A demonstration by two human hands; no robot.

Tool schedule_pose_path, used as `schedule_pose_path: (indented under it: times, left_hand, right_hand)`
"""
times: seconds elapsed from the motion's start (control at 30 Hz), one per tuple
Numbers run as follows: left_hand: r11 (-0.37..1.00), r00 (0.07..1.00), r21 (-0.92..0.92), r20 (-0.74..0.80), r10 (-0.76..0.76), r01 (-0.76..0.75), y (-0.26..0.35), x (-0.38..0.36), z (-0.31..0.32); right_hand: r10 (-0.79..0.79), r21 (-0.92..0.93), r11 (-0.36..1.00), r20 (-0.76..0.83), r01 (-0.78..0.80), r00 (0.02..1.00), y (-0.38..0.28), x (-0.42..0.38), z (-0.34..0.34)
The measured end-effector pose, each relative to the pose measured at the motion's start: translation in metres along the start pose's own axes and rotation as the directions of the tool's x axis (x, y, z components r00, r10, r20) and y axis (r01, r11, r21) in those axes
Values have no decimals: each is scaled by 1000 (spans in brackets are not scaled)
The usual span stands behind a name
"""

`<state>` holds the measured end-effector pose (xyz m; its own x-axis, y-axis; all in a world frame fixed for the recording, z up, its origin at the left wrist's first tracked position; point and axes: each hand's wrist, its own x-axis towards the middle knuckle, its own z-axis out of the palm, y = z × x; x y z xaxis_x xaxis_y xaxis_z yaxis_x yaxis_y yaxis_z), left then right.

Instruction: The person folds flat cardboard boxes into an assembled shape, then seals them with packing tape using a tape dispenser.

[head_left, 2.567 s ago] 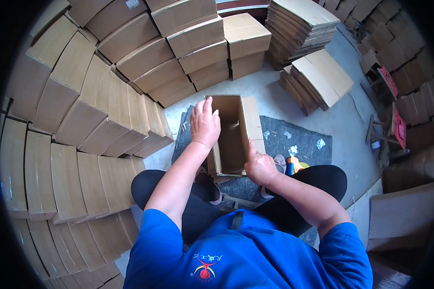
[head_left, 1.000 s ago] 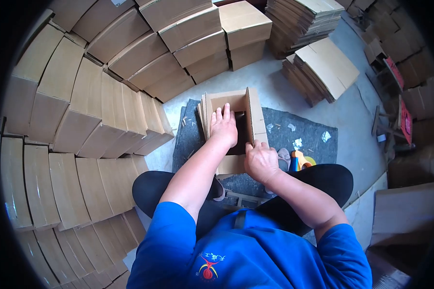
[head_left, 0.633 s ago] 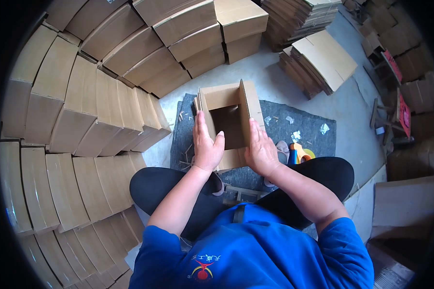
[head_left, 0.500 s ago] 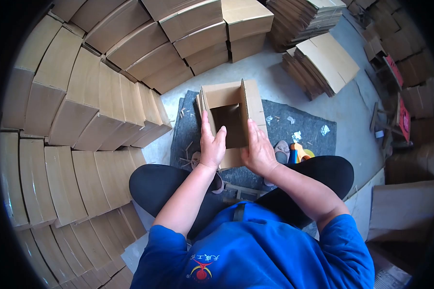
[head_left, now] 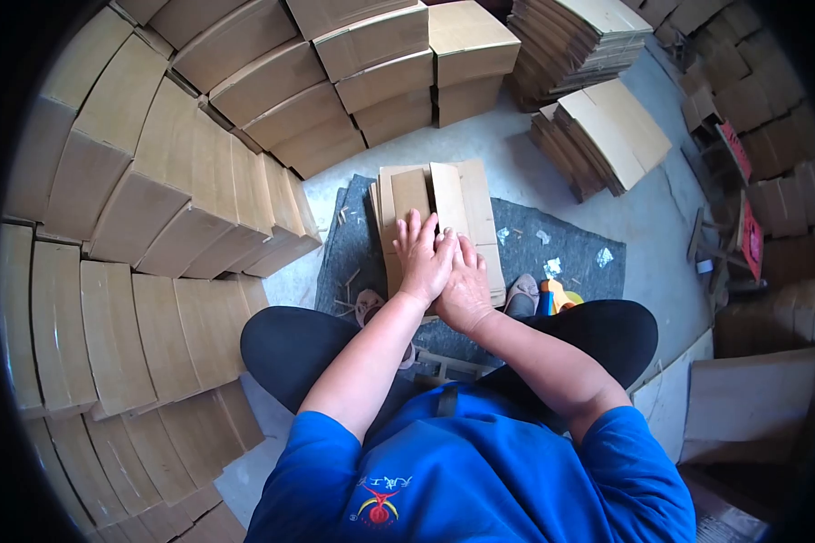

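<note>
A brown cardboard box (head_left: pixel 449 195) stands between my feet, its two long top flaps folded inward with a narrow dark gap between them. My left hand (head_left: pixel 422 260) lies on the left flap, fingers spread. Beside it, my right hand (head_left: pixel 466 282) rests on the right flap with its fingers stretched out; the two hands touch and overlap a little near the gap. A tape dispenser (head_left: pixel 557 296) with orange and blue parts sits on the grey mat (head_left: pixel 566 240), right of the box by my right foot.
Closed cartons (head_left: pixel 167 199) are stacked along the left, with more stacked cartons (head_left: pixel 385 81) ahead. Piles of flattened cardboard (head_left: pixel 616 136) stand at the front right. Scraps (head_left: pixel 552 268) lie on the mat. Pink-topped stools (head_left: pixel 752 231) are at the right.
The box's upright flaps have folded down over its opening. My hands have moved from the box's two sides inward to meet on top of the flaps.
</note>
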<state>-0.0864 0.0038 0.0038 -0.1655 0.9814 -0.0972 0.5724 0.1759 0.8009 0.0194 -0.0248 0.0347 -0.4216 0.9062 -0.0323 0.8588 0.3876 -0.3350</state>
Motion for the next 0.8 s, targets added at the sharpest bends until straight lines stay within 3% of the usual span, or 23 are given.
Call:
schedule_pose_path:
  times: [0.03,0.13,0.2,0.27,0.33,0.37,0.43,0.5,0.63,0.8]
  left_hand:
    - [1000,1000,-5,-11,-1,1,-2,0,-2]
    - [988,985,39,-79,154,-151,-11,-1,-5]
    - [945,961,214,-71,267,-247,-11,-9,-6]
    - [926,966,300,-43,253,-229,-8,-12,-6]
    - [886,978,424,-5,210,-188,-4,-13,-6]
    - [865,978,464,16,208,-192,-4,-14,-8]
    - [821,975,532,47,215,-207,-3,-14,-11]
    - [817,981,545,73,180,-191,1,-13,-8]
    - [813,985,556,77,158,-173,11,-13,-6]
    - [792,987,589,120,111,-161,14,-10,-10]
  right_hand:
    - [-3,-3,1000,3,3,1000,4,1,2]
    - [-69,261,961,-87,90,994,25,4,-2]
    - [-113,209,971,-15,114,993,35,2,-9]
    - [-127,229,966,23,118,992,41,3,-4]
    - [-131,210,968,-38,136,991,42,3,-3]
    - [-175,330,922,-119,205,977,54,16,-8]
    - [-26,353,935,23,16,999,59,39,-28]
    - [100,260,962,-36,-87,994,60,67,-40]
    - [80,43,996,-56,-77,995,62,130,-46]
    - [-45,24,999,65,44,997,63,170,-15]
